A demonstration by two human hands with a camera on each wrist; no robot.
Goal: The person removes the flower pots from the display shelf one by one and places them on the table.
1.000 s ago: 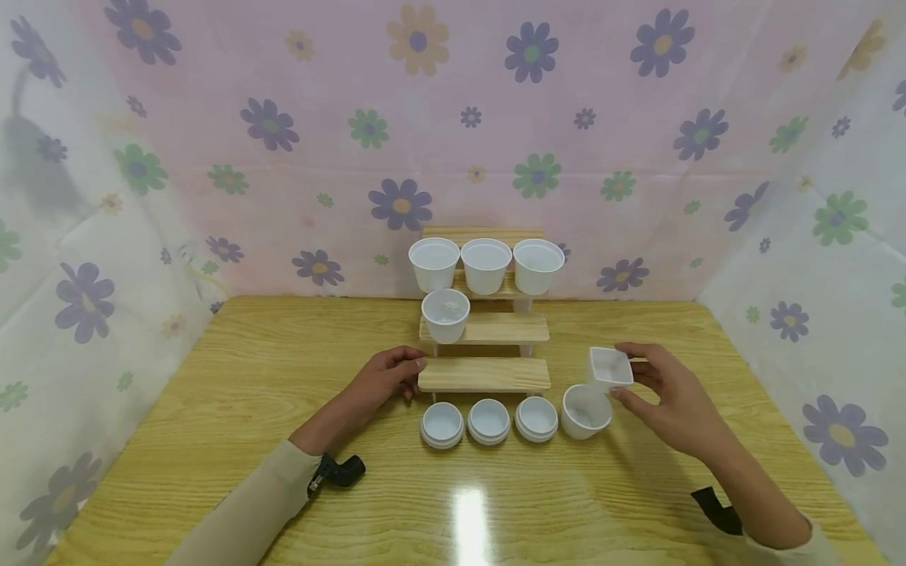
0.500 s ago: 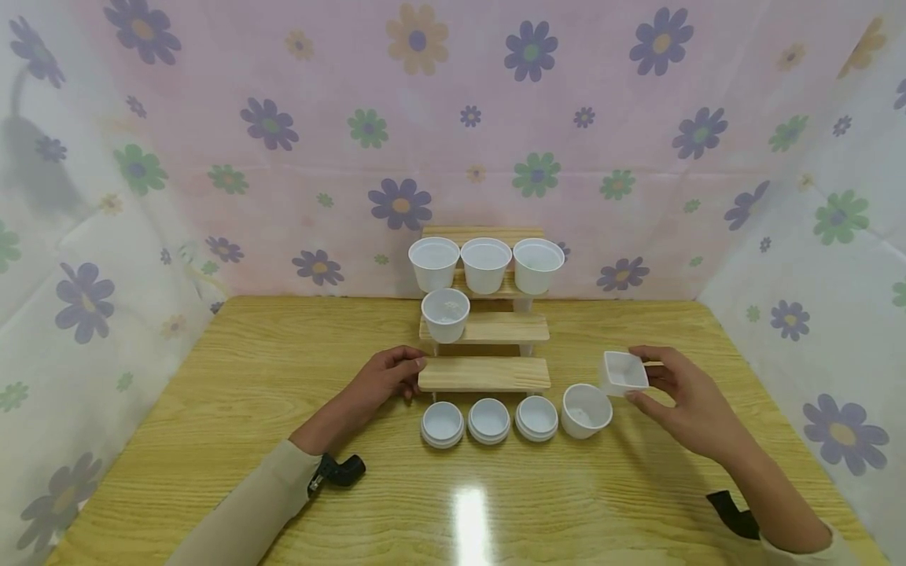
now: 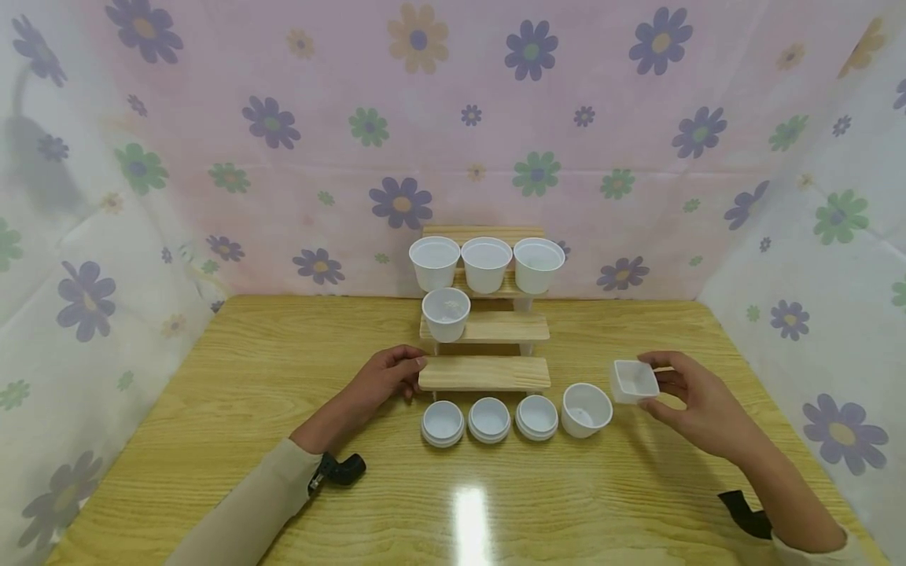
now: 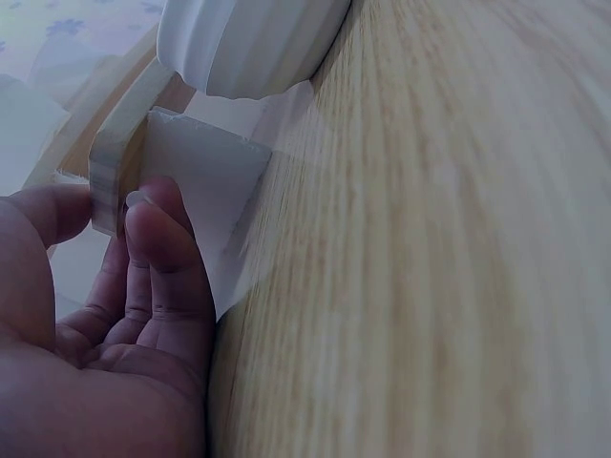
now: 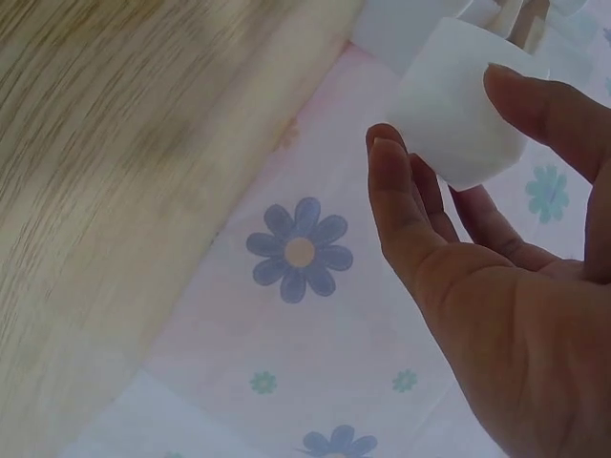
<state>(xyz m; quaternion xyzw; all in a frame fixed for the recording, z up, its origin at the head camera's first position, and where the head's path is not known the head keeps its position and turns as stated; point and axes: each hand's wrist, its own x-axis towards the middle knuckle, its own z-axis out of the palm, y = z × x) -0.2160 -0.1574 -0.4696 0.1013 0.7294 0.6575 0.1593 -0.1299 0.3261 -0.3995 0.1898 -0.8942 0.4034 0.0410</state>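
At the left end of the lowest step of a wooden tiered stand point(image 3: 488, 373), my left hand point(image 3: 385, 381) pinches the plank; in the left wrist view the thumb lies on one face of the plank end point(image 4: 107, 172) and fingers lie on the other. My right hand point(image 3: 701, 413) holds a small white square cup point(image 3: 635, 383) between thumb and fingers, mouth up, off the table. The right wrist view shows the cup's smooth side point(image 5: 458, 110). Just left of it stands a round white cup point(image 3: 587, 411) on the table.
Three short white jars point(image 3: 488, 420) stand in a row before the stand. Three larger white tubs point(image 3: 485, 271) fill an upper step; one round tub point(image 3: 446, 318) sits at the left of the step below. Flowered cloth point(image 3: 467, 149) hangs behind and beside the wooden table point(image 3: 318, 511).
My right hand has moved right and slightly nearer with the square cup, away from the round cup. The left hand and the stand have stayed put.
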